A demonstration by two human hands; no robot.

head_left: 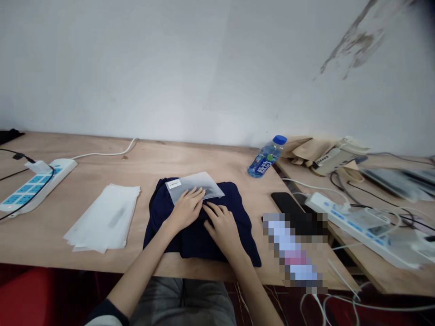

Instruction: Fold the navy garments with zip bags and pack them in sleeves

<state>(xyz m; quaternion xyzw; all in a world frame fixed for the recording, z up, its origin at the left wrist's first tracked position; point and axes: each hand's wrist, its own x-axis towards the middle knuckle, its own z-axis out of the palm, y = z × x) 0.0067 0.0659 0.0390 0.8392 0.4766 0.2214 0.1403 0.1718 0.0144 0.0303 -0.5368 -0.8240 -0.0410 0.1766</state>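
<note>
A dark navy piece of folded cloth (200,242), perhaps a garment, lies on the wooden table in front of me. Across its far part rests a frosted plastic bag (208,182) with a small white label at its left corner. My left hand (186,210) lies on the bag's near edge, fingers stretched out and fairly flat. Just right of it, my right hand (222,226) rests on the navy cloth with its fingers apart and slightly bent, the tips close to the bag. Whatever lies under the palms is hidden.
To the left lies a stack of frosted bags (105,217), with a power strip (39,185) beyond. A water bottle (267,156) leans at the back right. A black phone (288,203), a blurred-out device (294,253), a second power strip (356,228), a paper cup (336,158) and cables crowd the right.
</note>
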